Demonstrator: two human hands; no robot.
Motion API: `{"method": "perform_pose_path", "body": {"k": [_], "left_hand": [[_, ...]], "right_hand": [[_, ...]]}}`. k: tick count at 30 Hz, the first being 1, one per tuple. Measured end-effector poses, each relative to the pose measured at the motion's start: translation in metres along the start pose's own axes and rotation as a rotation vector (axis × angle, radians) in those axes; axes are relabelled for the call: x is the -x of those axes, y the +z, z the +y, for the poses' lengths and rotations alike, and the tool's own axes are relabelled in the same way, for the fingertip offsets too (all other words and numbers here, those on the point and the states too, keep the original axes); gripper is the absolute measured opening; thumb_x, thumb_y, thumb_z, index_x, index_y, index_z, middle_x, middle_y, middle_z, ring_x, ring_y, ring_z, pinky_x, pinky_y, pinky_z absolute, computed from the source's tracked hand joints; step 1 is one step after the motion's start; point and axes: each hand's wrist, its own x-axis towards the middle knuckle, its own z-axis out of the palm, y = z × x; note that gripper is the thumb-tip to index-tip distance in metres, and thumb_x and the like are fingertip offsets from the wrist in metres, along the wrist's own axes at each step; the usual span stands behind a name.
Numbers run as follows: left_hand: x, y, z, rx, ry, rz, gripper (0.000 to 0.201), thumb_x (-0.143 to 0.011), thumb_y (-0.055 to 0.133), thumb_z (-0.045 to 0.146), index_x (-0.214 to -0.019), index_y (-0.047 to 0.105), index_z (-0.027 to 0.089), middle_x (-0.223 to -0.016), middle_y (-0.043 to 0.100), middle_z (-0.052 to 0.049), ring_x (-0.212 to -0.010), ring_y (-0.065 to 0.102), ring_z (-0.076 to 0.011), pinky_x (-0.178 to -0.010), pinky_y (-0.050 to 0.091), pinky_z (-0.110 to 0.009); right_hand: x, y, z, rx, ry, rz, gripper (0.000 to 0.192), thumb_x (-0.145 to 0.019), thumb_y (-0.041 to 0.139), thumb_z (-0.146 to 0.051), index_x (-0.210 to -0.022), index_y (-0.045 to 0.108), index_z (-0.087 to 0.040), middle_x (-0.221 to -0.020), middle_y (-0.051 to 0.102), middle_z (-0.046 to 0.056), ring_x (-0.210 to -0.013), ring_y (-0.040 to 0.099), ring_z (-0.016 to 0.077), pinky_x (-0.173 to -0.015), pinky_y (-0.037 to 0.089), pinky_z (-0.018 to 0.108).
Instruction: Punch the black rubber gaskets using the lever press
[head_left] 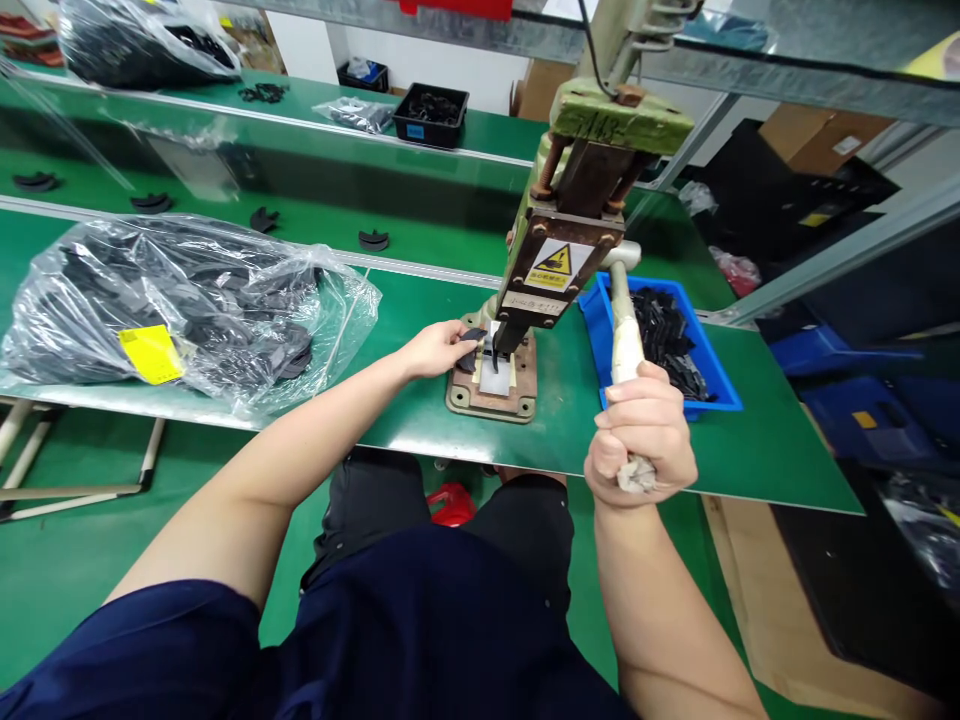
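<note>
One curved black part (468, 352) is pinched in the fingers of the left hand (437, 350), at the left side of the lever press (556, 228). The fingers of the right hand (646, 438) wrap round the press's handle (625, 330). Right of the press sits a blue bin (718, 370).

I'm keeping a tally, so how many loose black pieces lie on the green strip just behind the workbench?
4: one farthest left, a second and third behind the clear bag, a fourth nearest the press, which may hide more.
</note>
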Motion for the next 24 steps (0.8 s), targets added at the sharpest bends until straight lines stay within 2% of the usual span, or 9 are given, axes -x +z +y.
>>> {"method": "perform_pose_path", "body": {"k": [9, 16, 24], "left_hand": [[-0.012, 0.005, 0.001, 0.168, -0.043, -0.067, 0.022, -0.091, 0.082, 0.031, -0.089, 0.067, 0.015, -0.074, 0.072, -0.003, -0.062, 0.065, -0.0122, -0.059, 0.053, -0.024], [-0.016, 0.004, 0.002, 0.155, -0.076, -0.083, 0.022, -0.091, 0.083, 0.026, -0.088, 0.065, 0.015, -0.073, 0.068, -0.001, -0.057, 0.062, -0.0097, -0.057, 0.054, -0.023], [-0.018, 0.0, 0.016, 0.112, -0.143, -0.153, 0.027, -0.094, 0.08, 0.02, -0.079, 0.057, 0.016, -0.07, 0.062, 0.002, -0.055, 0.062, -0.0089, -0.052, 0.056, -0.022]], "right_hand": [[-0.001, -0.001, -0.001, -0.006, -0.002, -0.012, 0.026, -0.096, 0.068, -0.035, -0.075, 0.056, -0.024, -0.069, 0.064, -0.004, -0.085, 0.072, 0.0173, -0.106, 0.058, 0.054], [0.001, -0.002, 0.0, 0.023, 0.003, -0.006, 0.026, -0.095, 0.066, -0.037, -0.074, 0.057, -0.026, -0.068, 0.062, -0.004, -0.081, 0.07, 0.019, -0.103, 0.06, 0.058], [0.002, -0.001, 0.0, -0.001, 0.01, 0.011, 0.028, -0.094, 0.067, -0.034, -0.07, 0.054, -0.024, -0.067, 0.061, -0.003, -0.08, 0.069, 0.0185, -0.102, 0.059, 0.059]]}}
